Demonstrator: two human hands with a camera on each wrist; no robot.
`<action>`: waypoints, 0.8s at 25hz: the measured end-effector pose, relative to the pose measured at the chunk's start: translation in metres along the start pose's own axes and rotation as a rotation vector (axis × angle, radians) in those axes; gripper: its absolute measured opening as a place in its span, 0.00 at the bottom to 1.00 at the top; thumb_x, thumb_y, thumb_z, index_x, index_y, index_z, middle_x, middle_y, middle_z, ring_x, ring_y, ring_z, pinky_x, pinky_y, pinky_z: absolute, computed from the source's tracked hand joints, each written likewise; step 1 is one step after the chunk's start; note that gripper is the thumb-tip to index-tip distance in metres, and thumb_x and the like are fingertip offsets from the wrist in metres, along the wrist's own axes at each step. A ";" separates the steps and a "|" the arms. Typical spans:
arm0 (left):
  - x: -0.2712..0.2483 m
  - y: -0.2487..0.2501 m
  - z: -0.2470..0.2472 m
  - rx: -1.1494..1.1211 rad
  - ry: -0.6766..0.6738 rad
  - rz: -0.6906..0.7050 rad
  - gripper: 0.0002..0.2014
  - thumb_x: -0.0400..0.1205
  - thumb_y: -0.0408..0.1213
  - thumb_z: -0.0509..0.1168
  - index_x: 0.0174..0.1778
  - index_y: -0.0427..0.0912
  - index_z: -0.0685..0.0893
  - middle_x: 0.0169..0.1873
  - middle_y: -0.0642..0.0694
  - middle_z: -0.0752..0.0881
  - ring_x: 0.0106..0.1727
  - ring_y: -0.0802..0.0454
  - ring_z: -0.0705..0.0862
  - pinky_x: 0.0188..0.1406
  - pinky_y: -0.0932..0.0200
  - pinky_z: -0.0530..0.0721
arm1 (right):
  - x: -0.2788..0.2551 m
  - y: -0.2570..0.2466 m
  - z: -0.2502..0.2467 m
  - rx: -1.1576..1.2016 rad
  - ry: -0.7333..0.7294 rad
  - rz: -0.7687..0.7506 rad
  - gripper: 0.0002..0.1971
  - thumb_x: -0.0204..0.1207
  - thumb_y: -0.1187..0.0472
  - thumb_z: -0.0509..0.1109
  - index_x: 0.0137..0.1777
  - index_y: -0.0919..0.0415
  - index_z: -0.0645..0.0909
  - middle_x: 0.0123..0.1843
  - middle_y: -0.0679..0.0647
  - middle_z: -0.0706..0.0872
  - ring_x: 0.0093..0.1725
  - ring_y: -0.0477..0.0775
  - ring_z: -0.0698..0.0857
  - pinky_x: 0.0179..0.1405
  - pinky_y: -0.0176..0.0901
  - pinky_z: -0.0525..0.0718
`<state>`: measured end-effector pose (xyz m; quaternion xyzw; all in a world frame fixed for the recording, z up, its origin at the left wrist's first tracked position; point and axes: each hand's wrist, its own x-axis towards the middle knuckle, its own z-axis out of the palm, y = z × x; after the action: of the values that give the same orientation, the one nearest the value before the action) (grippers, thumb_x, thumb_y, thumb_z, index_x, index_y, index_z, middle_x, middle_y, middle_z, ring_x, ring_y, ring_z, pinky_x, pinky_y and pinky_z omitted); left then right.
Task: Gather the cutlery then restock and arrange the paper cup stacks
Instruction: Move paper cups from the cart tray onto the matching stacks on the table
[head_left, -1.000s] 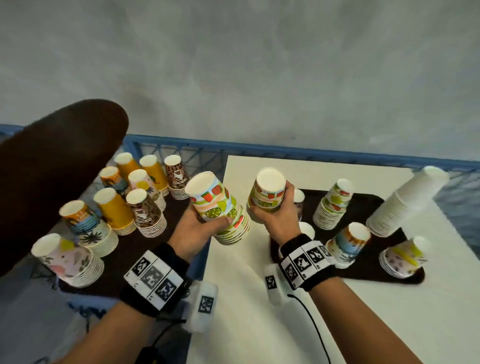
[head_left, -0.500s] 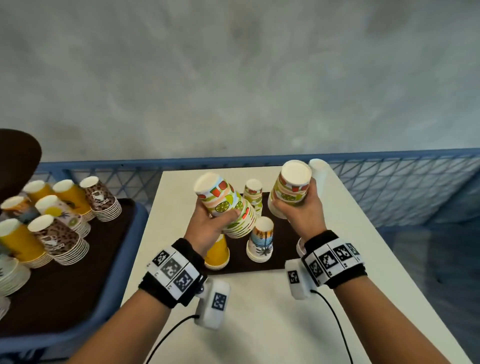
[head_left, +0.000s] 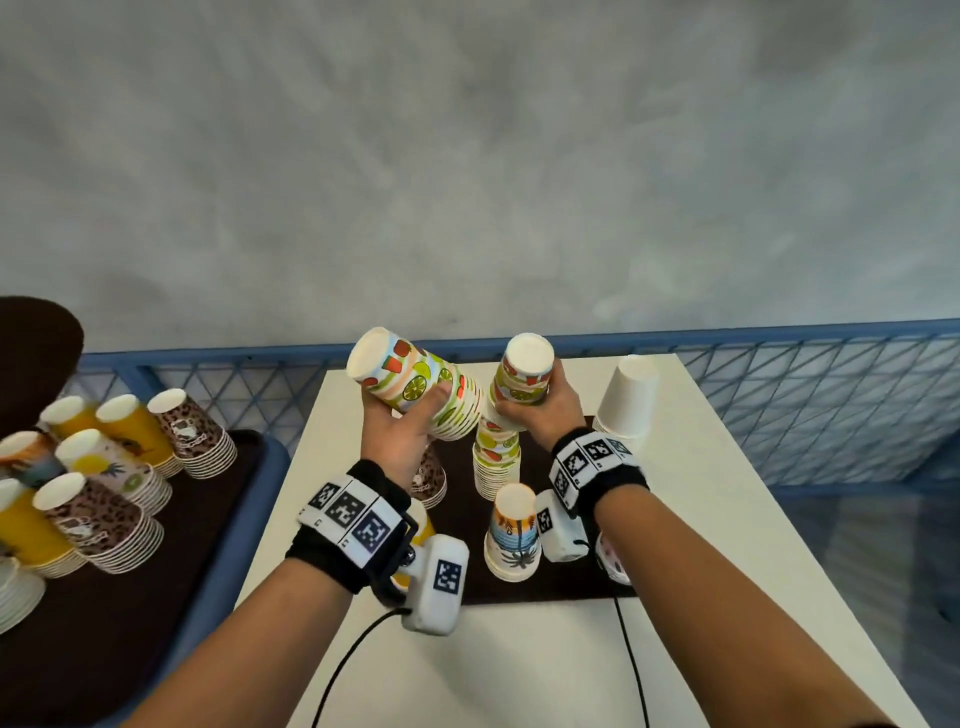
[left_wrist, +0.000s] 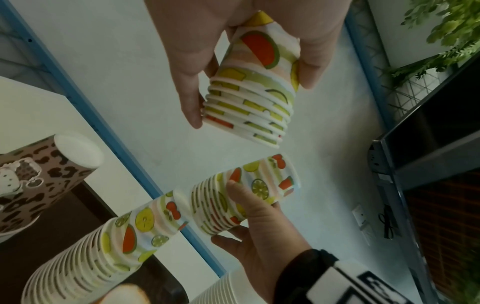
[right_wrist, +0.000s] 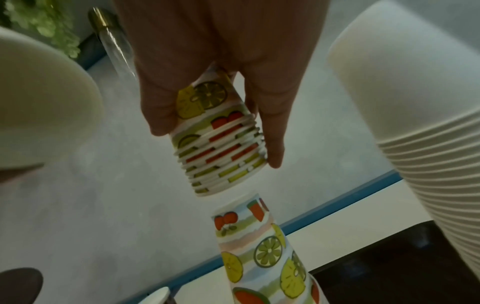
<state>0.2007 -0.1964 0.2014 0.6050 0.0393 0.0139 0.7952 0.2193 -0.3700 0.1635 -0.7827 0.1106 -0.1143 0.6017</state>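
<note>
In front of you stands a white worktop (head_left: 675, 519) with a dark brown mat (head_left: 561, 582) lying flat on it. On the mat stand upside-down cup stacks: a fruit-print stack (head_left: 496, 462) in the middle, a beach-print stack (head_left: 511, 535) nearer you, and a leopard-print stack (head_left: 428, 480) to the left. A plain white stack (head_left: 626, 397) stands at the mat's far right corner. To your left, a blue cart (head_left: 244, 519) carries a brown tray (head_left: 130, 623) crowded with more cup stacks (head_left: 104, 509).
</note>
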 end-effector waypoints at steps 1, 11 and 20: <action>0.008 0.002 0.000 0.004 0.006 0.010 0.28 0.74 0.29 0.70 0.70 0.40 0.69 0.65 0.38 0.81 0.65 0.40 0.81 0.68 0.33 0.77 | 0.011 0.001 0.006 -0.034 -0.018 -0.002 0.37 0.62 0.66 0.81 0.70 0.57 0.68 0.64 0.56 0.83 0.60 0.53 0.81 0.61 0.42 0.78; 0.057 -0.024 0.029 0.236 -0.140 0.032 0.34 0.70 0.25 0.73 0.71 0.39 0.67 0.62 0.43 0.81 0.62 0.47 0.81 0.69 0.47 0.78 | 0.048 0.034 0.015 -0.675 -0.427 0.278 0.30 0.72 0.53 0.72 0.72 0.61 0.70 0.70 0.61 0.80 0.68 0.61 0.80 0.66 0.46 0.78; 0.072 -0.076 0.056 0.697 -0.339 -0.105 0.35 0.68 0.32 0.76 0.69 0.48 0.68 0.62 0.43 0.83 0.63 0.44 0.81 0.65 0.50 0.79 | 0.034 -0.002 -0.005 -0.093 -0.238 -0.054 0.22 0.76 0.59 0.69 0.71 0.55 0.73 0.63 0.56 0.81 0.55 0.51 0.81 0.56 0.41 0.80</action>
<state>0.2748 -0.2654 0.1401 0.8297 -0.0594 -0.1412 0.5367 0.2499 -0.3843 0.1684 -0.8204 0.0227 -0.0315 0.5705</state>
